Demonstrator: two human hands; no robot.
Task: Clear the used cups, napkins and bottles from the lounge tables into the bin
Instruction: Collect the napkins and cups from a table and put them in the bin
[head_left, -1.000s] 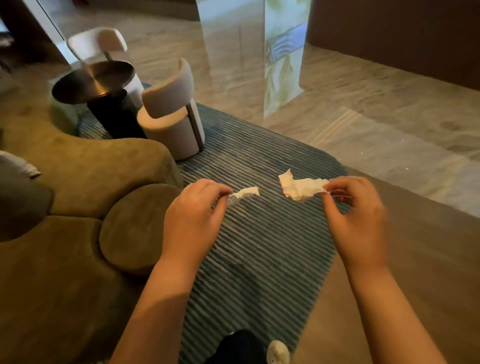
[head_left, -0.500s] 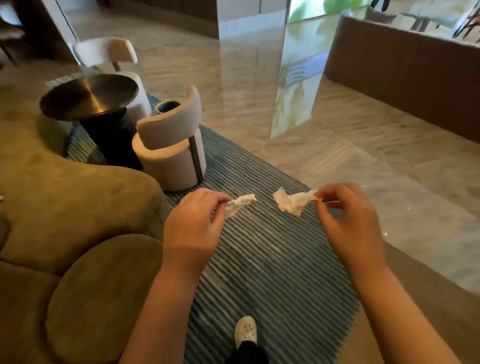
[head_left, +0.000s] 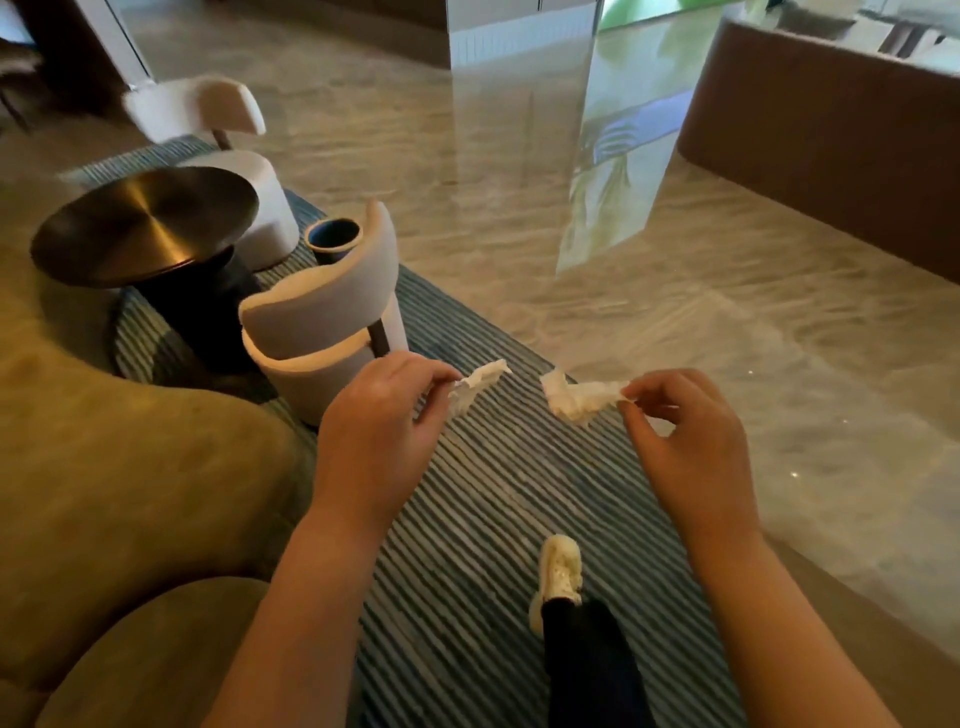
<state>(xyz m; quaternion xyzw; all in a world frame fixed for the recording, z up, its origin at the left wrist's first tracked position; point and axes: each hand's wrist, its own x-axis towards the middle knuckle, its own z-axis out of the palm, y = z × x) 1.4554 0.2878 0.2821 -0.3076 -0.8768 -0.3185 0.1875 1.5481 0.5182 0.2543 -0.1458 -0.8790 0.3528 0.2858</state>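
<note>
My left hand (head_left: 382, 436) pinches a small crumpled white napkin piece (head_left: 475, 387) between thumb and fingers. My right hand (head_left: 685, 447) pinches a larger crumpled white napkin (head_left: 576, 397) by one end. Both are held out in front of me, above the striped blue rug (head_left: 483, 499), with a small gap between the two pieces. A dark round bin (head_left: 332, 236) with a pale rim stands on the rug behind the nearer white chair (head_left: 322, 312), ahead and to the left of my hands. The round dark lounge table (head_left: 140, 223) is left of that chair.
An olive sofa (head_left: 130, 467) curves along my left. A second white chair (head_left: 223, 135) stands behind the table. Polished marble floor (head_left: 675, 312) lies to the right, with a brown partition (head_left: 831, 156) at far right. My white shoe (head_left: 558, 571) is on the rug.
I have walked forward along the rug. The table, chairs and sofa have slid nearer and lower in view, and the bin has come into sight. Both hands still hold the napkin pieces.
</note>
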